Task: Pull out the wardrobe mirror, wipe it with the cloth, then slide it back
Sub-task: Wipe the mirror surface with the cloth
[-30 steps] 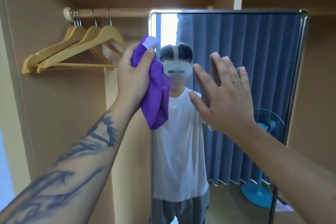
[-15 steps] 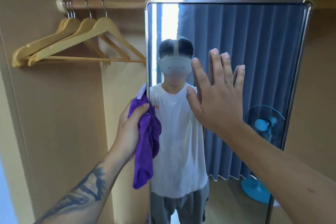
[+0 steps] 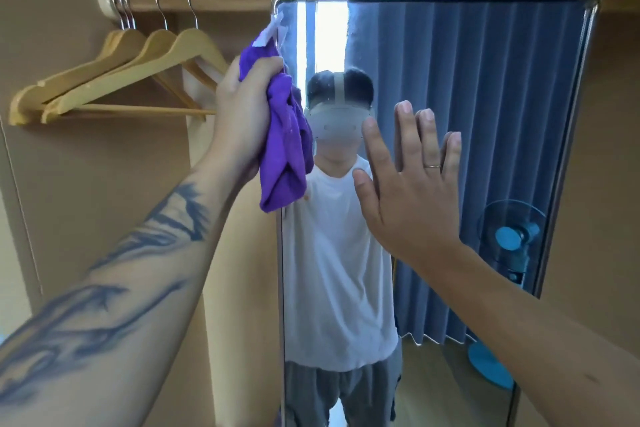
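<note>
Currently the wiping step is in hand. From the head view, the wardrobe mirror (image 3: 467,107) stands pulled out in front of the open wardrobe, upright in its metal frame. The left hand (image 3: 242,118) is clenched round a bunched purple cloth (image 3: 285,152) and presses it to the glass along the mirror's left edge, near the upper corner; a pale tag on the cloth reaches the frame's top corner. The right hand (image 3: 412,191) lies flat on the glass with fingers straight, grasping nothing, and appears to steady the panel.

Judgement: only the left strip is under the cloth, so the next move calls for working across towards the right frame, with the bracing palm shifted clear. Sliding back is not yet due.

Faint specks show on the upper glass. Behind, wooden hangers (image 3: 114,80) hang on a rail (image 3: 214,2) against tan wardrobe panels (image 3: 104,201).
</note>
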{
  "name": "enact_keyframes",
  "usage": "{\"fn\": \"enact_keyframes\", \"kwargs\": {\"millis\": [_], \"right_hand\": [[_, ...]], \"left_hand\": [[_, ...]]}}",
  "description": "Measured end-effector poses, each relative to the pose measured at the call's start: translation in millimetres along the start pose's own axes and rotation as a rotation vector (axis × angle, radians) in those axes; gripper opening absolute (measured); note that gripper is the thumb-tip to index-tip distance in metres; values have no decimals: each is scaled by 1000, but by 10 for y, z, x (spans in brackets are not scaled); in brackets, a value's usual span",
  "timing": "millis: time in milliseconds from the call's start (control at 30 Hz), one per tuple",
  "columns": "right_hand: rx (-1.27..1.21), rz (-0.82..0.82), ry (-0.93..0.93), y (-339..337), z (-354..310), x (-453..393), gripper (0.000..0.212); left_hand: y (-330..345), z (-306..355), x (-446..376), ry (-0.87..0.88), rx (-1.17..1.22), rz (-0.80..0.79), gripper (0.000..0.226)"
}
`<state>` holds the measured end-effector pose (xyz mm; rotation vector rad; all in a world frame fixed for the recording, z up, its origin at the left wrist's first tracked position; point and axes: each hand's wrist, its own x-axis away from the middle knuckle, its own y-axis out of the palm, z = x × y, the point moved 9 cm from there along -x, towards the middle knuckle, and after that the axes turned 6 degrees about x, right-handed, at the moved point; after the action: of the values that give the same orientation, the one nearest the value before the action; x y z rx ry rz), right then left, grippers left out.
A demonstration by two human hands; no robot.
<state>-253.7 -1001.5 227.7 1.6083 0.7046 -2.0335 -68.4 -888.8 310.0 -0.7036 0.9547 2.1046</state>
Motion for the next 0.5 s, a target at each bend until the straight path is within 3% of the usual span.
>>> {"fn": "enact_keyframes", "kwargs": {"millis": [200,367,500], "right_hand": [[-9,-2,8,26,-11,-1,61],[1,-3,12,23,-15,5,59],[20,-4,12,9,-22,-1,59]], "left_hand": [[-343,-448,476,-62,-53,32,3],[-641,-883,958,-205,-111,42,37],[-586,-771,931,-155,-165,36,27]]}}
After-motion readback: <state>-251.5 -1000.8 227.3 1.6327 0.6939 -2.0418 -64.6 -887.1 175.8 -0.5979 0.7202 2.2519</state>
